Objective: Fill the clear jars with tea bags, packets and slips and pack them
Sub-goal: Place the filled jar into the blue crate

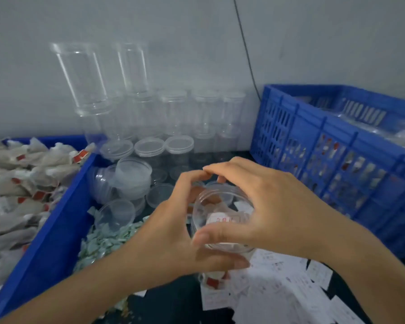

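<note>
A clear jar (pixel 216 213) stands in front of me, holding tea bags and a white slip with red print. My left hand (pixel 173 232) grips its body from the left, thumb curled across the front. My right hand (pixel 262 206) curls over its mouth from the right, with the thumb on the near rim; whether a lid lies under it is hidden. Loose white slips (pixel 278 293) lie on the dark table at the lower right. Small green packets (pixel 103 242) are heaped to the left of the jar. Tea bags (pixel 19 178) with red tags fill a blue bin.
The blue bin (pixel 56 230) stands at the left. A blue slotted crate (pixel 337 146) with packed jars stands at the right. Empty clear jars (pixel 173 118) are stacked against the white wall, and loose clear lids (pixel 131 181) lie before them. A black cable (pixel 246 47) hangs on the wall.
</note>
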Tool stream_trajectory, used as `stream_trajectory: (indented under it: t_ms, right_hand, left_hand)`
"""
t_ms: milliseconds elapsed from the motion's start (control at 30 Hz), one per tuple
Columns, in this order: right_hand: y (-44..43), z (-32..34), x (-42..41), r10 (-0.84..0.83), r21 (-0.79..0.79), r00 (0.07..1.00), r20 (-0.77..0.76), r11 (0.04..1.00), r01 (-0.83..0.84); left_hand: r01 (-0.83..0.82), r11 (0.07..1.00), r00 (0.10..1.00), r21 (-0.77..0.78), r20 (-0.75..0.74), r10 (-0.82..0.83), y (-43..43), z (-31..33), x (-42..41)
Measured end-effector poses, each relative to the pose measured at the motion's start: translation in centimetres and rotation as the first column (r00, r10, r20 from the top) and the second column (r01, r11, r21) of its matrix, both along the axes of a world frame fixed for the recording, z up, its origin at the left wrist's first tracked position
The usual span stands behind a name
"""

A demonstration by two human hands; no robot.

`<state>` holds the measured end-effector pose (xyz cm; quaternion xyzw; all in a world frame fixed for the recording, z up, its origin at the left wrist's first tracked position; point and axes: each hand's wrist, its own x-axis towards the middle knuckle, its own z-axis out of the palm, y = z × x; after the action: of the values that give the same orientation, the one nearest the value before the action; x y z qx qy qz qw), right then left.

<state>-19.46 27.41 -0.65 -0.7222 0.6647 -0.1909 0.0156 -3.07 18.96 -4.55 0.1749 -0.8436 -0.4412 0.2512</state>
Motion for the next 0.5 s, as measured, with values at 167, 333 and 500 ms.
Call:
stream_trajectory:
  t_ms: [167, 333, 500]
  right_hand:
    - [2.5, 5.2, -4.4, -0.164, -0.129, 0.976, -0.141, 0.981, 0.146]
    - [3.6, 10.1, -9.0, -0.278, -0.286, 0.953, -0.124, 0.929, 0.234]
    - [2.9, 15.1, -15.9, -0.436, -0.397, 0.899, -0.026, 0.83, 0.391]
  left_hand:
    - [-0.041, 0.995, 0.973, -0.088, -0.23, 0.019, 1.0, 3.6, -6.5]
    - [-0.046, 0.985, 0.924, -0.167, -0.382, -0.021, 0.9, 8.6, -13.4]
    - [-0.152, 0.923, 0.864, -0.354, -0.501, -0.05, 1.4, 13.0, -20.7]
